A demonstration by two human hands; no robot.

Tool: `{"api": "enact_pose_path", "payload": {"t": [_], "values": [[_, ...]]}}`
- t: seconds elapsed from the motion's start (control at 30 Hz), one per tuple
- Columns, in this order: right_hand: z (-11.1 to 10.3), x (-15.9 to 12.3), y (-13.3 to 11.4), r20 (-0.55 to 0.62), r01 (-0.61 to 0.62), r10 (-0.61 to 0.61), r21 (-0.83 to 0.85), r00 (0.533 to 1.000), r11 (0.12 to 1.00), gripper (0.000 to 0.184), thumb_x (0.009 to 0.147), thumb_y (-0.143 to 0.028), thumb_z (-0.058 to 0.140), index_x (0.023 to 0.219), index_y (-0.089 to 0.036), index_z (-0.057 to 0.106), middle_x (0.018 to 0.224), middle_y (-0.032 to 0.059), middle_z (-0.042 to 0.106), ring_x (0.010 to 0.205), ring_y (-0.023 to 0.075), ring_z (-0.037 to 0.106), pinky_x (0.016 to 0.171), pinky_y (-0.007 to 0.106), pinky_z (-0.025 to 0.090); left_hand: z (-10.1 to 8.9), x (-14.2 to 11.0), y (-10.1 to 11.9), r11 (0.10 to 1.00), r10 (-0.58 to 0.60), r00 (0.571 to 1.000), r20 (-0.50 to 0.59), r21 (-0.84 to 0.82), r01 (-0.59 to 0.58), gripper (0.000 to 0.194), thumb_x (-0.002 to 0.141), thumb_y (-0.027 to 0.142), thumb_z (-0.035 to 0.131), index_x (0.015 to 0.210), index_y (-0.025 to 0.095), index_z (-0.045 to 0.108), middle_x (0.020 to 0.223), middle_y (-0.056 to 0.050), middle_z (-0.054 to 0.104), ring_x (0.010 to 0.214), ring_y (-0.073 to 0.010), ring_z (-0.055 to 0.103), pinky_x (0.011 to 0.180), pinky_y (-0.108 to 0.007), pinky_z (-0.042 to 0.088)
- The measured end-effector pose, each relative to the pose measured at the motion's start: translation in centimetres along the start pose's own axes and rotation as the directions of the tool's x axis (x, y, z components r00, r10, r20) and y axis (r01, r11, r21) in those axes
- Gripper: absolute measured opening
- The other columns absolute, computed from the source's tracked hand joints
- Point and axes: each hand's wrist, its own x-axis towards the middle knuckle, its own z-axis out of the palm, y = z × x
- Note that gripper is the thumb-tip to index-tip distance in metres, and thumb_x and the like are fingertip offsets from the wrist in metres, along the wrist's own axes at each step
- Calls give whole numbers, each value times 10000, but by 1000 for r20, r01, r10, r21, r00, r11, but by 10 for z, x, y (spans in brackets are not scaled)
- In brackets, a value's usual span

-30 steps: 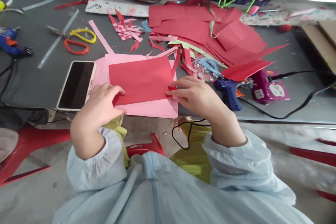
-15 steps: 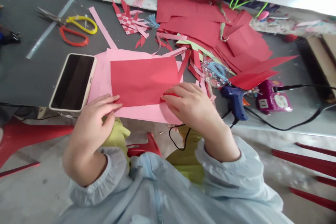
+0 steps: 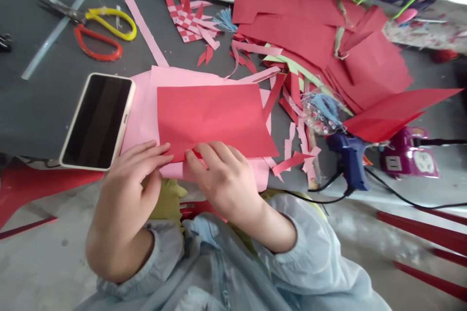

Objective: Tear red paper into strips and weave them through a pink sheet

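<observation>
A red sheet of paper (image 3: 215,112) lies on top of pink sheets of paper (image 3: 140,107) near the table's front edge. My left hand (image 3: 133,175) rests with its fingers stretched out over the red sheet's lower left corner, its thumb lower and apart from them. Along the sheet's lower edge, my right hand (image 3: 226,180) has its fingers bent and drawn together, gripping the edge. A bit of red paper shows between these fingers; the thumb is partly hidden. Left of the sheets lies a phone (image 3: 98,121), close to my left hand.
Scissors (image 3: 98,34) lie at the upper left across a clear stick (image 3: 40,60). A woven paper fish (image 3: 189,22), stacked red paper (image 3: 288,34) and paper strips (image 3: 292,92) spread behind and to the right. A blue glue gun (image 3: 348,160) and purple power socket (image 3: 410,155) stand at right, with cables.
My right hand has moved left along the red sheet's lower edge, toward my left hand, uncovering the sheet's lower right corner. My left hand has stayed at its corner. The view has shifted slightly.
</observation>
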Motion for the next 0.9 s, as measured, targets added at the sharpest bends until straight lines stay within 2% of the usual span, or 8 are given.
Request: {"api": "enact_pose_path", "payload": {"t": [0.1,0.17,0.27,0.4,0.57,0.63,0.77,0.9], "values": [[6,-5,-3,-35,13,-12,31,999,999,237,955,-64,533,987,-164,746,931,70,756,723,171,535,623,332,454,-2,0,1,1000,-11,1000,16,-7,11,323,930,149,486,1040,287,756,1227,-13,772,1224,-269,693,1096,-498,560],[7,-7,-2,-22,-5,6,62,1000,998,210,961,-92,562,1013,-167,751,949,67,764,750,176,555,626,331,464,-3,-1,3,1000,-26,1000,-13,-14,26,317,929,141,500,1067,278,750,1230,-18,770,1215,-259,696,1102,-471,555],[6,-6,0,-1,-61,61,97,998,993,190,973,-132,585,994,-187,765,953,56,774,770,179,579,628,330,472,-4,-4,7,996,-90,990,-109,-24,88,359,925,101,464,1060,283,742,1155,-1,784,1114,-219,731,1027,-402,584],[3,-3,4,37,-138,133,195,990,971,196,977,-162,600,938,-201,788,958,62,772,821,198,620,668,330,504,-5,-10,9,987,-160,969,-189,-23,158,455,840,8,399,882,324,723,916,59,780,884,-174,744,809,-347,600],[3,1,14,110,-231,205,359,973,904,198,969,-233,638,849,-239,794,897,50,748,774,185,622,669,323,501,-6,-18,9,977,-153,952,-264,-188,105,451,793,-9,446,817,347,721,840,72,766,801,-177,729,757,-370,591],[2,4,17,137,-252,215,388,967,887,189,958,-246,659,825,-231,791,874,48,739,745,176,610,668,316,488,-6,-19,10,971,-117,964,-240,-230,61,459,833,12,455,854,366,747,886,71,791,840,-192,752,788,-390,608],[-2,12,21,210,-283,216,376,953,883,164,942,-241,682,816,-217,784,844,54,719,745,180,604,651,300,452,-5,-17,12,968,5,994,-106,-249,-31,546,894,7,448,1120,398,755,1199,89,772,1037,-184,761,904,-384,625],[-9,23,22,318,-315,207,338,925,887,174,948,-232,665,804,-212,760,828,53,701,752,185,597,644,294,410,-2,-17,16,976,-12,999,-29,-216,5,572,944,30,395,1241,400,713,1304,97,723,1102,-161,743,966,-366,626]]}}
